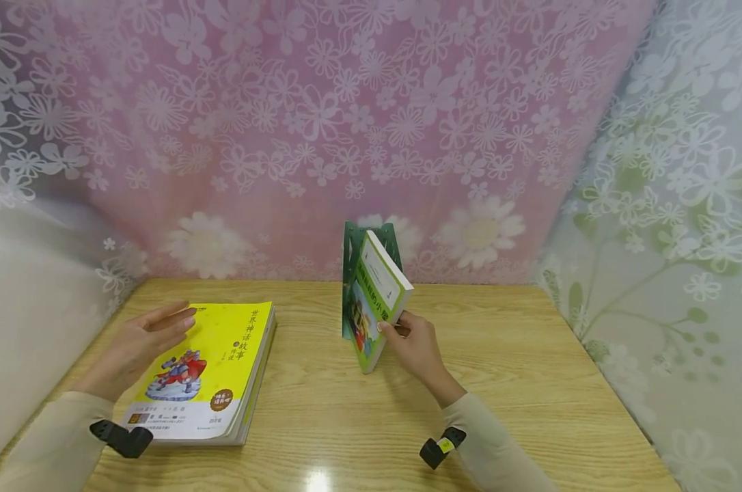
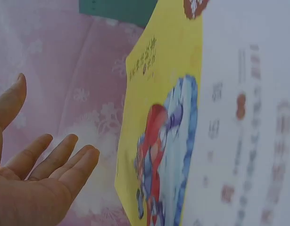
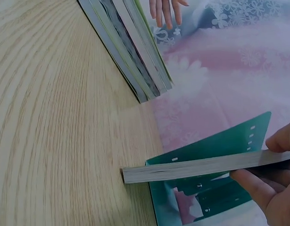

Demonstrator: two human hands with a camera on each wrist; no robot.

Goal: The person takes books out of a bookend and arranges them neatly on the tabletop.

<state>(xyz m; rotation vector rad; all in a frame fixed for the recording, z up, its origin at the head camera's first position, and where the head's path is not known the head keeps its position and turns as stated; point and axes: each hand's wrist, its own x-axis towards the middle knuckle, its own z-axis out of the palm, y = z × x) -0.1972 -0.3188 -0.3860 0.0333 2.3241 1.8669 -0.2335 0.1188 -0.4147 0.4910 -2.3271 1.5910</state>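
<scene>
My right hand (image 1: 417, 345) pinches a green-bordered book (image 1: 377, 297) by its page edge, thumb on the front cover. The book stands upright, leaning somewhat, just in front of a green metal bookend (image 1: 348, 273). In the right wrist view the book's pages (image 3: 182, 170) cross the green bookend (image 3: 220, 141). Over the left part of a yellow-covered book (image 1: 236, 362), my left hand (image 1: 134, 342) hovers with extended, slightly bent fingers and holds nothing. That book tops a stack of several books (image 3: 130, 47); the left wrist view shows a gap between hand (image 2: 45, 174) and yellow cover (image 2: 140, 103).
The wooden table (image 1: 500, 383) carries the stack at left and the bookend near its back edge. A pink flowered curtain (image 1: 322, 137) hangs behind. Pale flowered cloth (image 1: 672, 239) lines the right side, and whitish cloth (image 1: 33, 287) the left.
</scene>
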